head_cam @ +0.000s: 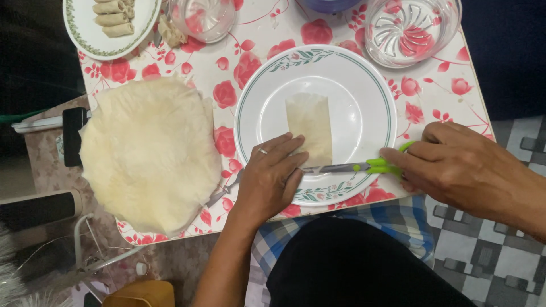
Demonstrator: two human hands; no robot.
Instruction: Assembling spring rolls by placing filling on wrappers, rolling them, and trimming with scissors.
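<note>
A pale rectangular wrapper strip (pixel 310 122) lies flat in a white plate (pixel 364 85) with a green rim pattern. My left hand (pixel 267 179) rests palm down on the plate's near edge, fingertips pressing the strip's lower left corner. My right hand (pixel 455 162) grips the green handles of a pair of scissors (pixel 347 167). The blades lie across the plate rim, pointing left toward my left hand, at the strip's bottom end.
A round stack of pale wrappers (pixel 148 153) lies left of the plate on the rose-patterned table (pixel 438 96). At the back stand a plate of rolled spring rolls (pixel 111 20), a glass bowl (pixel 412 28) and a glass (pixel 202 17). The table's near edge is at my lap.
</note>
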